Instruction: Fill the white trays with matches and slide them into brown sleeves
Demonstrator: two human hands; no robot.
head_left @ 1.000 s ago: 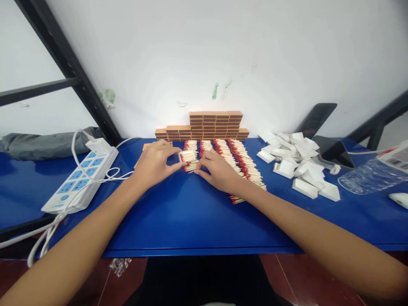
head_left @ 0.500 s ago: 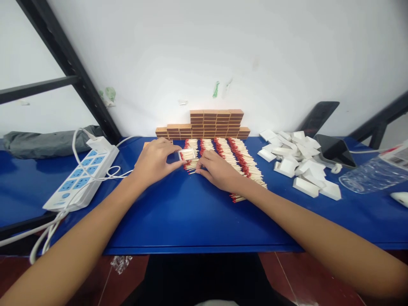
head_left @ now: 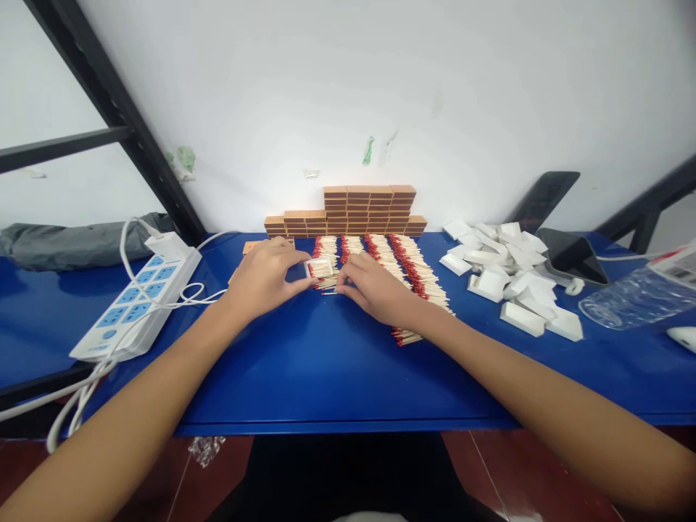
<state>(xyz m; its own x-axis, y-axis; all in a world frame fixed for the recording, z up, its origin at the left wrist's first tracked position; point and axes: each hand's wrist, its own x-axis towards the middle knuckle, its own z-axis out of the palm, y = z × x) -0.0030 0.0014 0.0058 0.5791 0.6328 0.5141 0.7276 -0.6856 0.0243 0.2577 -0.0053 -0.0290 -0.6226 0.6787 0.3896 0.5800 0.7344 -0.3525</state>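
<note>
Between its thumb and fingers, my left hand (head_left: pixel 266 272) grips a small white matchbox tray (head_left: pixel 320 268) with red-headed matches inside. My right hand (head_left: pixel 373 290) is just to the right, its thumb and forefinger pinching a single match (head_left: pixel 329 293) whose red head points left. Behind the hands lie several rows of loose matches (head_left: pixel 380 254) with red heads to the left; part of them is hidden by my right hand. Brown matchbox sleeves (head_left: pixel 370 206) are stacked against the wall. More orange sleeves (head_left: pixel 251 246) are partly covered by my left hand.
White empty trays (head_left: pixel 511 268) are heaped at the right, beside a dark phone (head_left: pixel 573 255) and a clear plastic bottle (head_left: pixel 636 297). On the left lie a white power strip (head_left: pixel 141 304) and loose cables. A black frame post (head_left: pixel 125 116) rises at the left.
The tray in my left hand has turned to lie more level. The match in my right hand has also come nearer to level. Both hands have barely shifted.
</note>
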